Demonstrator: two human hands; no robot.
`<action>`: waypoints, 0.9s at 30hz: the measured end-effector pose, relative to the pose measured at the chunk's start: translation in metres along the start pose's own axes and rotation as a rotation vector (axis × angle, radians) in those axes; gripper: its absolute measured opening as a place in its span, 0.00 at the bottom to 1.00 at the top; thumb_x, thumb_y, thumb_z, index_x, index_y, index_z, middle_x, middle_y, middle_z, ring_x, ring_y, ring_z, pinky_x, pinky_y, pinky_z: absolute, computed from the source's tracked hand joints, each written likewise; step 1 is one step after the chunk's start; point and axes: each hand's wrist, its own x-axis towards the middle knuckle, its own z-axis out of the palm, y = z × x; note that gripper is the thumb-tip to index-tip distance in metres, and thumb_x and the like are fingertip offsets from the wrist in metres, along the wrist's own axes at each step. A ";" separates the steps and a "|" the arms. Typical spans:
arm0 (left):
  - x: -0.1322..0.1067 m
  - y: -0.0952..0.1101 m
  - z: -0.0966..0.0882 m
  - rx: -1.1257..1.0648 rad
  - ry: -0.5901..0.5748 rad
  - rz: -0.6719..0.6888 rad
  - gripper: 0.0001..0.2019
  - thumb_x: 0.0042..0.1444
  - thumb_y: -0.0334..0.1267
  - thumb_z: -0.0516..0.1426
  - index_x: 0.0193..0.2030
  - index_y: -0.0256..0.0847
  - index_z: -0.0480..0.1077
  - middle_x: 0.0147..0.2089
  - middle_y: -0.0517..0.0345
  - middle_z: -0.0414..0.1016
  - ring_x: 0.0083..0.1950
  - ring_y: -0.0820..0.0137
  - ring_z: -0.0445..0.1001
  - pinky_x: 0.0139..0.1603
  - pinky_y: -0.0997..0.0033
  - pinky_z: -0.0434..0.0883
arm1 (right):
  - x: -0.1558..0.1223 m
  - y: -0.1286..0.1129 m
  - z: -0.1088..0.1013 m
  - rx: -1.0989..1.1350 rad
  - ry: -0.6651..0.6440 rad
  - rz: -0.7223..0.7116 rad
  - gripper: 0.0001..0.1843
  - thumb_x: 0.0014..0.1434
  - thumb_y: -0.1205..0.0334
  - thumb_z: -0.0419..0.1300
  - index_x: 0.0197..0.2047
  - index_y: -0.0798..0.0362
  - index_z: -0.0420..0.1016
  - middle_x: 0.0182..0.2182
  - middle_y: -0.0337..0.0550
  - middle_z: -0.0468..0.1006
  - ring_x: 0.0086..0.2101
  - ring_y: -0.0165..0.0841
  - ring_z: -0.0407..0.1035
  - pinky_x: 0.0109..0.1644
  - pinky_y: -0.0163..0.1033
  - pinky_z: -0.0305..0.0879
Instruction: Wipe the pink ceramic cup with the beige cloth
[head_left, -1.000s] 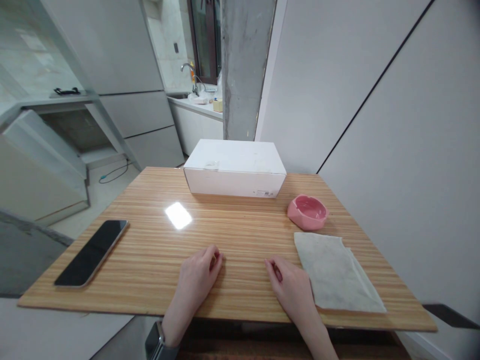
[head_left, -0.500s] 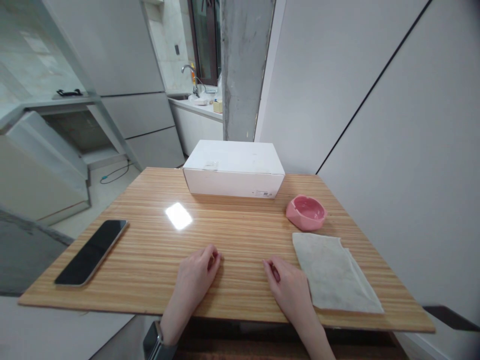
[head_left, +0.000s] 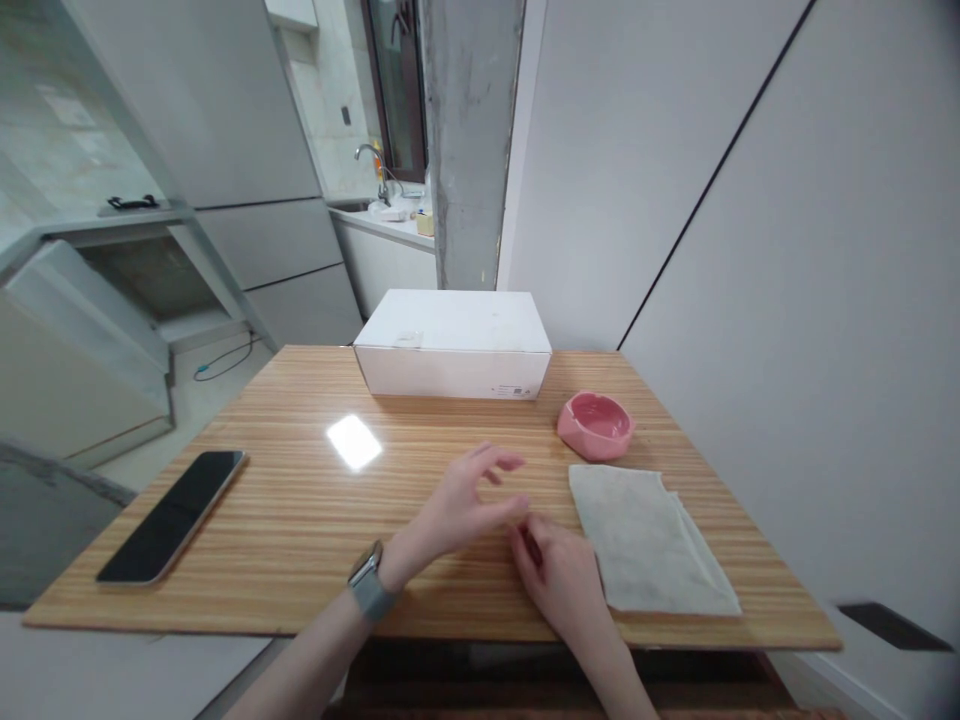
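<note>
**Tabletop: left hand parted and unladen, right hand curled beside the folded cloth**

Edges and room, left to right: the wooden table (head_left: pixel 292 510) narrows toward its far end. A black-screened phone (head_left: pixel 172 520) lies at a slant near the left edge. A broad stretch of wood separates it from the left hand (head_left: pixel 469 505), and a bright reflection (head_left: pixel 354 442) falls on that stretch. The white box (head_left: pixel 454 345) stands at the far edge, well apart from both hands. The right hand (head_left: pixel 562 575) rests near the front edge, right of the left hand. The pink bowl (head_left: pixel 596 427) sits upright near the right edge, just beyond the folded pale cloth (head_left: pixel 649 540). The cloth lies flat to the right of the right hand, with a strip of wood between it and the table's right edge.

Obscured, left to right: the left forearm, wearing a watch (head_left: pixel 369 580), runs out of the bottom of the frame, as does the right forearm. The print on the box is too small to read. The right palm is hidden. A dark object (head_left: pixel 896 625) beyond the table's right side cannot be identified.

Grip, left to right: the left thumb and fingers are spread well apart, holding nothing; its thumb tip meets the right fingertips in view, contact undetermined. The right fingers are curled in toward the thumb, with nothing visible in them. Whether that hand touches the cloth's near-left edge cannot be told.
</note>
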 end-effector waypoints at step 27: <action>0.088 -0.034 0.051 -0.123 0.168 -0.006 0.43 0.31 0.40 0.71 0.59 0.46 0.63 0.52 0.56 0.75 0.51 0.63 0.73 0.53 0.64 0.68 | 0.003 0.005 0.004 0.032 0.048 0.021 0.15 0.65 0.63 0.46 0.26 0.51 0.61 0.22 0.36 0.70 0.23 0.28 0.66 0.29 0.35 0.47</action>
